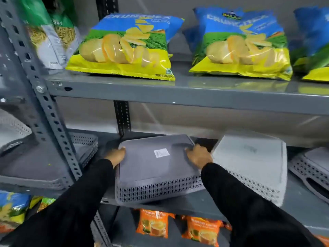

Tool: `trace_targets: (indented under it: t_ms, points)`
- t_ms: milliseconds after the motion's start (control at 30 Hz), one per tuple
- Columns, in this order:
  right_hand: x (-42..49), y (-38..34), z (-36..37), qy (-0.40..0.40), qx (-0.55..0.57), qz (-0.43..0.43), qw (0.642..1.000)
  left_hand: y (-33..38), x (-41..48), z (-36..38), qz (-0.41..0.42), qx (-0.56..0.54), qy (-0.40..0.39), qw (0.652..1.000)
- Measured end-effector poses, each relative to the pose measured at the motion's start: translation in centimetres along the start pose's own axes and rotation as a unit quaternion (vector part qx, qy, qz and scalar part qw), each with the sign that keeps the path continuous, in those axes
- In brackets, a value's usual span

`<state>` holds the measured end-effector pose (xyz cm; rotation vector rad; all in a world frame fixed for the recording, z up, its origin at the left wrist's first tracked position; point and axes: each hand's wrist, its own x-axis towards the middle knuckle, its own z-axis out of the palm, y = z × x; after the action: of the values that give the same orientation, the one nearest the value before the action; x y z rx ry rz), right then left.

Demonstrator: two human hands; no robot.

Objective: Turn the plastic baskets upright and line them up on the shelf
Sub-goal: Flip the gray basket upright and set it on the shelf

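A grey plastic basket (153,168) lies upside down on the middle shelf (302,204), its flat bottom up with a white label on it. My left hand (116,155) grips its left edge and my right hand (198,155) grips its right edge. To its right a lighter grey basket (252,163) also lies upside down, tilted. Another overturned basket (313,173) shows at the far right edge. Left of the post, a grey basket (44,157) sits upright.
The slotted shelf post (53,122) stands just left of my left arm. The upper shelf (178,93) hangs low over the baskets and carries chip bags (124,49). Orange packets (154,223) lie on the shelf below.
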<state>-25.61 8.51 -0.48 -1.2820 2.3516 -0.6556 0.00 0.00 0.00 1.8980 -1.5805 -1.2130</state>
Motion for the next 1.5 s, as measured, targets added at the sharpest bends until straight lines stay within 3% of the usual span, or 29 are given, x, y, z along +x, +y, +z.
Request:
trace_targets:
  t_ms: [133,200,367,400,500,567,633,700,833,933,1100,1300,1500]
  points:
    - [2.2,-0.8,-0.7,-0.043,0.055,0.096,0.993,-1.8,6.0,-0.7,-0.074,-0.097,-0.058,0.991]
    - [3.3,-1.5,-1.1,-0.044,0.098,0.099,0.989,0.0,4.2,-1.1,-0.111,-0.151,-0.071,0.980]
    - [6.4,-2.8,-3.4,0.050,0.230,0.036,0.971,4.4,3.1,-3.4,-0.029,-0.311,0.002,0.950]
    - [6.6,-3.0,-4.2,0.058,0.285,0.024,0.956,4.9,3.3,-4.1,-0.018,-0.353,0.022,0.935]
    - [6.3,-2.8,-6.9,0.022,0.509,0.057,0.859,5.4,4.7,-7.0,-0.009,-0.423,0.026,0.906]
    - [6.5,-1.4,-7.9,0.003,0.529,0.050,0.847,5.3,5.1,-8.3,0.017,-0.349,0.004,0.937]
    - [6.6,-0.5,-8.1,-0.019,0.489,0.050,0.870,4.8,5.2,-8.4,-0.001,-0.259,-0.001,0.966]
    - [6.1,0.0,-7.3,-0.045,0.486,0.085,0.869,4.2,5.3,-7.8,-0.017,-0.225,-0.043,0.973]
    - [5.8,0.8,-4.7,-0.100,0.440,0.126,0.883,2.3,6.5,-6.5,-0.051,-0.096,-0.041,0.993]
    - [5.9,1.1,-3.6,-0.108,0.426,0.135,0.888,1.5,6.7,-6.3,-0.058,-0.056,-0.042,0.996]
    - [4.3,0.8,-2.2,-0.095,0.362,0.165,0.913,-0.5,9.1,-6.5,-0.002,0.067,0.031,0.997]
    - [3.0,2.7,0.2,-0.073,0.321,0.212,0.920,0.1,6.8,-5.5,0.033,0.279,0.057,0.958]
    - [2.5,3.7,1.4,-0.001,0.348,0.202,0.915,0.0,7.4,-5.5,0.024,0.310,0.068,0.948]
